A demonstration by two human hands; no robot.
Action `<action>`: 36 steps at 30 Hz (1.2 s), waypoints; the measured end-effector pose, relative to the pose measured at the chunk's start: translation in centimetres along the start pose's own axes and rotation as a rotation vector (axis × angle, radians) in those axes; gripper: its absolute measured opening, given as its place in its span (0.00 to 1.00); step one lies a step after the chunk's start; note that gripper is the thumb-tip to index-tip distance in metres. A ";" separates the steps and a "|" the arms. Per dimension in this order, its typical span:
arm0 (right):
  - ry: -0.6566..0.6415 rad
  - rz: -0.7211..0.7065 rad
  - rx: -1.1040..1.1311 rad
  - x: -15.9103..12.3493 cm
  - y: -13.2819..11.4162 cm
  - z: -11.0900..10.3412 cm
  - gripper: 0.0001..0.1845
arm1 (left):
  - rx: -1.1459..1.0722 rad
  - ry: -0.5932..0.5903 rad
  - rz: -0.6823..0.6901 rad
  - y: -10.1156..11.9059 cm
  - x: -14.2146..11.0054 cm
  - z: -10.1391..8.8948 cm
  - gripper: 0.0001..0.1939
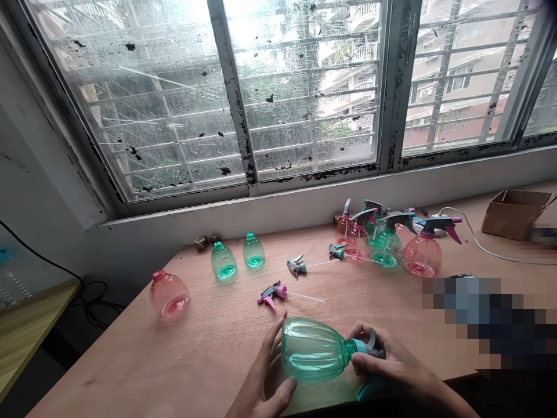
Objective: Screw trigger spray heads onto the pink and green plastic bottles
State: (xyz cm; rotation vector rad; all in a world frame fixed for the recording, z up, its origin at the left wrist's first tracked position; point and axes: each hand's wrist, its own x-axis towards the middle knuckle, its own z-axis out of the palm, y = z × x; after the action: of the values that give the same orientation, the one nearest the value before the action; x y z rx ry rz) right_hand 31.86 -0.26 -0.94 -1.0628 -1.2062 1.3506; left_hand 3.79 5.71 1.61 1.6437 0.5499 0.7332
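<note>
Green bottle (315,350) held on its side, near 6 o'clock in view; right hand (394,357) clamped on its spray head (376,346); left hand (265,374) at its base, thumb and fingers apart, contact unclear; loose pink-and-grey sprayer (274,293) lies on counter (130,366), 11 o'clock of bottle.

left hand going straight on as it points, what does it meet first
Past the clear green plastic bottle beside it, the left hand would probably meet the pink-and-grey plastic spray head; depth is unclear, so it could pass over.
</note>
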 end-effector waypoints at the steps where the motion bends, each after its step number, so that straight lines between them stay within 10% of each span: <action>1: -0.002 -0.003 0.001 0.0 0.1 0.0 0.24 | 0.003 0.002 0.001 -0.1 0.0 0.0 0.37; 36: -0.011 0.010 -0.038 0.0 0.3 -0.3 0.23 | -0.071 0.011 0.019 0.0 -0.3 0.5 0.37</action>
State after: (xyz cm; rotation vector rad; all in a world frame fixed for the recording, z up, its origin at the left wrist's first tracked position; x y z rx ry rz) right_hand 32.13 -0.26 -1.28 -1.0910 -1.2404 1.3479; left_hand 3.95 5.23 1.48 1.5818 0.5115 0.7679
